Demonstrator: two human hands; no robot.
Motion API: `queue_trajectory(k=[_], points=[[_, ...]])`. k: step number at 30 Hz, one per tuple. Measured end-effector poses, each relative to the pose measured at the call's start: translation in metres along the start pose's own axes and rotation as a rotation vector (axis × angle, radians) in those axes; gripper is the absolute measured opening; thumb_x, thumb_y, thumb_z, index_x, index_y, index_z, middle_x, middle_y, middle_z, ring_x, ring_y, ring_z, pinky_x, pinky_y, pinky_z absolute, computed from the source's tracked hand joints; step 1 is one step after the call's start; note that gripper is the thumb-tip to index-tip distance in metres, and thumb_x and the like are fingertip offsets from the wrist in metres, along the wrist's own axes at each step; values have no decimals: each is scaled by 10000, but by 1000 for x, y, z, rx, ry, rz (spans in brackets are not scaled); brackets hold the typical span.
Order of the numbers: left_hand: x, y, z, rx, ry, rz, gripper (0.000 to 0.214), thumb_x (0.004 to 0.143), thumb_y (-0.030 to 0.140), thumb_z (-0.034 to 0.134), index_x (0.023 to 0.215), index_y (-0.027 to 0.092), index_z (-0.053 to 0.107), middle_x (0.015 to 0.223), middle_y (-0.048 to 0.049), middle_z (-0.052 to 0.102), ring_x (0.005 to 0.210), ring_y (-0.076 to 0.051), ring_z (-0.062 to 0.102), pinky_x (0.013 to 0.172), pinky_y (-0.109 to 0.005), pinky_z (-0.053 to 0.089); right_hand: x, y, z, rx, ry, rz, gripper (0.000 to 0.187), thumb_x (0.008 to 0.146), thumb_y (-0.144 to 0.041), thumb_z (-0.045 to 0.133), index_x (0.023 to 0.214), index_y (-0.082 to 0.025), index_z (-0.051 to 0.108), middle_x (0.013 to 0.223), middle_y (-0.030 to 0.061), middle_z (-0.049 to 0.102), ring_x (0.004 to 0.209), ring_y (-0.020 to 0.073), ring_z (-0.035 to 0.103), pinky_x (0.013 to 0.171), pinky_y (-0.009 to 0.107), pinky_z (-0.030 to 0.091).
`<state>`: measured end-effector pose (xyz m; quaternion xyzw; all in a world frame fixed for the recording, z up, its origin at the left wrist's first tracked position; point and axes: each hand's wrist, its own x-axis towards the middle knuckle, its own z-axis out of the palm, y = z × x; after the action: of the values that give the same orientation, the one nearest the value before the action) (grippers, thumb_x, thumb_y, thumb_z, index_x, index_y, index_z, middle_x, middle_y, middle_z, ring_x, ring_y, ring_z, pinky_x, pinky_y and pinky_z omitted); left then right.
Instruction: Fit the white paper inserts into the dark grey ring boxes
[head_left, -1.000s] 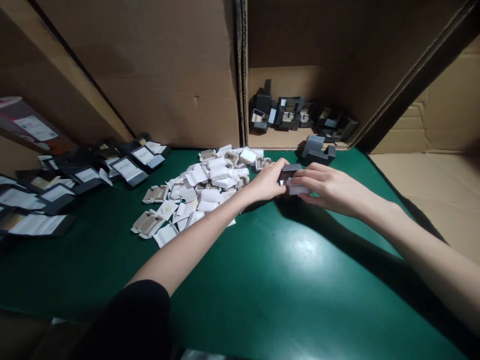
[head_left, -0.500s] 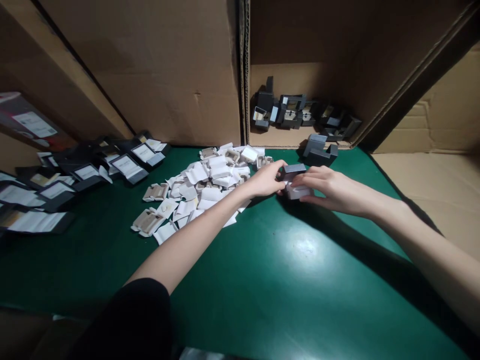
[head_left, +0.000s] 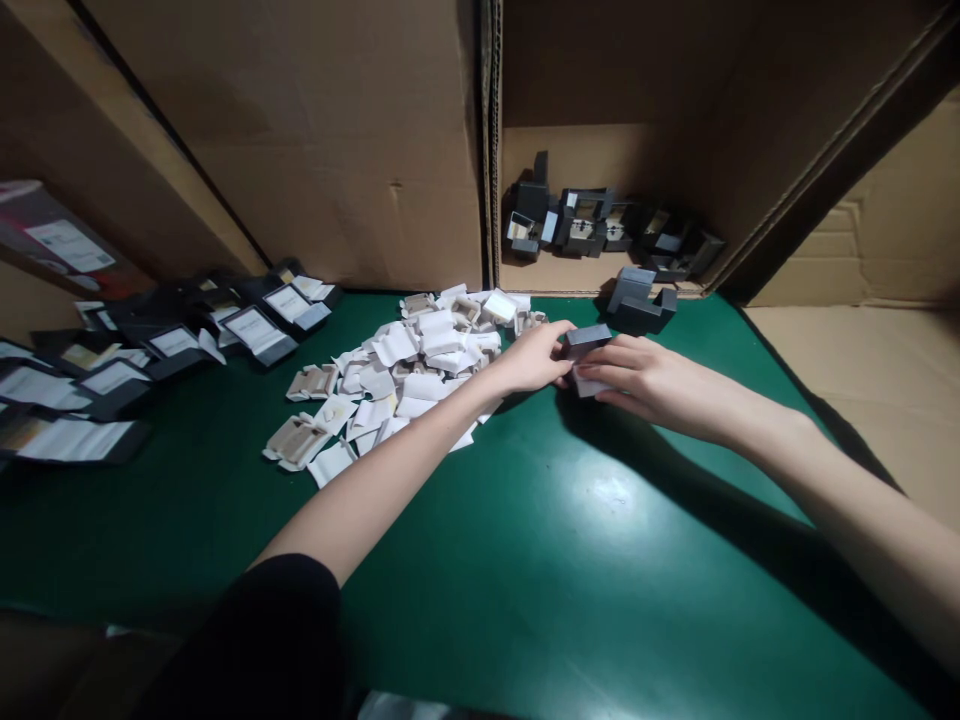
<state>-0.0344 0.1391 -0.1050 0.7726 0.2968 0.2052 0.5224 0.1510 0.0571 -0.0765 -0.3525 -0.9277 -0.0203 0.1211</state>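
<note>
Between my two hands is a small black box (head_left: 587,338) with a white insert (head_left: 587,385) at its near side. My left hand (head_left: 536,357) grips the box from the left, fingers closed on its edge. From the right, my right hand (head_left: 637,375) lies over the white insert, its fingers closed on it and hiding much of it. Whether the insert is fully out of the box cannot be seen. Just behind my right hand stands an open black box (head_left: 641,303) on the green table (head_left: 517,560).
Left of my left hand lies a heap of white cardboard inserts (head_left: 405,365). Black boxes with white labels (head_left: 259,335) are piled at the far left. More open black boxes (head_left: 585,222) sit inside a large carton (head_left: 570,150) at the back.
My right hand has shifted slightly and its fingers cover more of the white insert. My left hand and the black box stay nearly in place.
</note>
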Motion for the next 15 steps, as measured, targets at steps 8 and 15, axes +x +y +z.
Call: queue_trajectory(k=[8,15], points=[[1,-3,1,22,23,22,266,810,22,530,1064,101,538,974,-102,631,767,-184,665,615,-303,581,-3,8,3,109,8,47,289,926,-247,462,1164,-173,608,1191,125,618,1093,248,578,913,401,516],[2,-7,2,9,21,-10,344,824,17,521,1156,105,538,940,-82,645,727,-156,656,633,-293,577,-4,8,-1,179,6,241,270,885,-321,538,1095,-162,599,1112,128,652,946,253,653,813,378,546]])
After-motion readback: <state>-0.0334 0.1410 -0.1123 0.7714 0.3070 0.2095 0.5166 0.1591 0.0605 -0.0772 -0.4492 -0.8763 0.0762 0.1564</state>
